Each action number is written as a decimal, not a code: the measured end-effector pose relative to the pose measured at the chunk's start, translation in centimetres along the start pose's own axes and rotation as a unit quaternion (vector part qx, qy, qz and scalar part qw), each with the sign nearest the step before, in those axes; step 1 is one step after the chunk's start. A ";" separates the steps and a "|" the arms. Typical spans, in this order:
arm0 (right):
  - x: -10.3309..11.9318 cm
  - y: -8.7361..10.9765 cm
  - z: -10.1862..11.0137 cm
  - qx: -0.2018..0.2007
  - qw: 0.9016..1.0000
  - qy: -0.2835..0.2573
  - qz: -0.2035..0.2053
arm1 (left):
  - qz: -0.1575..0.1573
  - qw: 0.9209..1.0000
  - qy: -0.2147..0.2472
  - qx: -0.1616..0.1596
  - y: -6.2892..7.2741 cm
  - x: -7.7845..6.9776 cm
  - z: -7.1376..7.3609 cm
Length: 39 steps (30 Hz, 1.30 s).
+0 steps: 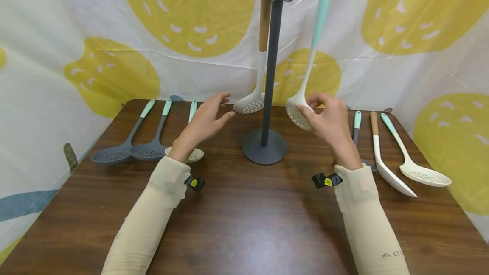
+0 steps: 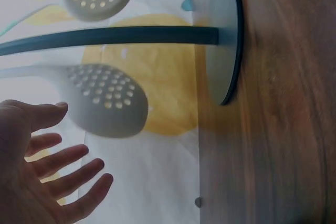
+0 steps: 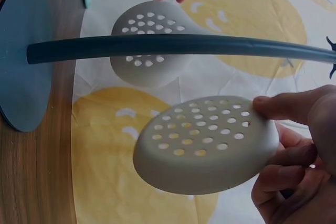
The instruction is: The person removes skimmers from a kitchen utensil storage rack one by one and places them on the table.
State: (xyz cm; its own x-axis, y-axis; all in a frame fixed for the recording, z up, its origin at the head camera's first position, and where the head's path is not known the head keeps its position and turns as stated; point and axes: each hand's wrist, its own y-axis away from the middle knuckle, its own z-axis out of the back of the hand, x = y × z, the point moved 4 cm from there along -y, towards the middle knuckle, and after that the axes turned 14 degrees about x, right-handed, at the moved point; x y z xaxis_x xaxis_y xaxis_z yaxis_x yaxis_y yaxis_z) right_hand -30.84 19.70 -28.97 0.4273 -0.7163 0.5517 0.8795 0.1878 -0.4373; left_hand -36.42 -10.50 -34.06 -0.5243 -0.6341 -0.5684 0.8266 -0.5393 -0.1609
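Observation:
In the head view a dark grey utensil stand (image 1: 270, 75) rises from a round base, with hooks at its top. A white skimmer with a wooden handle (image 1: 264, 20) hangs from it, its perforated bowl (image 2: 107, 100) facing forward. My left hand (image 1: 206, 118) is beside that bowl, fingers spread and holding nothing. My right hand (image 1: 330, 118) pinches the bowl edge of a second white skimmer (image 3: 205, 145) between thumb and fingers. Its mint handle (image 1: 322, 16) points up, the holed end to the right of the hooks. This skimmer leans slightly to the right.
On the table's left lie two grey skimmers (image 1: 113, 155) with mint handles and a cream one (image 1: 196, 155), partly behind my left wrist. To the right are a grey utensil (image 1: 356, 133), a white wooden-handled one (image 1: 389, 175) and a cream slotted spoon (image 1: 424, 174). Behind hangs a lemon-print cloth (image 1: 214, 67).

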 end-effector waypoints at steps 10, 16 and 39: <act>-0.7 -0.1 -0.7 0.034 0.998 0.024 -0.055 | -0.015 1.000 0.002 -0.009 -0.1 -0.6 -0.9; -1.3 0.1 -0.5 0.054 0.992 0.031 -0.108 | -0.031 0.999 0.012 0.001 -0.1 -1.0 -1.0; -3.3 1.5 -0.4 0.207 0.935 0.118 -0.264 | -0.026 1.000 0.000 -0.001 -0.1 -1.2 -0.4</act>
State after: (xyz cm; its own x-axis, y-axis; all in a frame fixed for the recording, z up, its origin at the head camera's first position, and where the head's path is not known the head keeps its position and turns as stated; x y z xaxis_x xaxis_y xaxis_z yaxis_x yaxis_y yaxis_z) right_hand -31.01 22.04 -31.75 -0.1047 -0.9016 0.4197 0.9812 -0.0249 0.1914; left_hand -35.77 -9.44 -33.69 -0.5666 -0.6058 -0.5586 0.7986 -0.5707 -0.1912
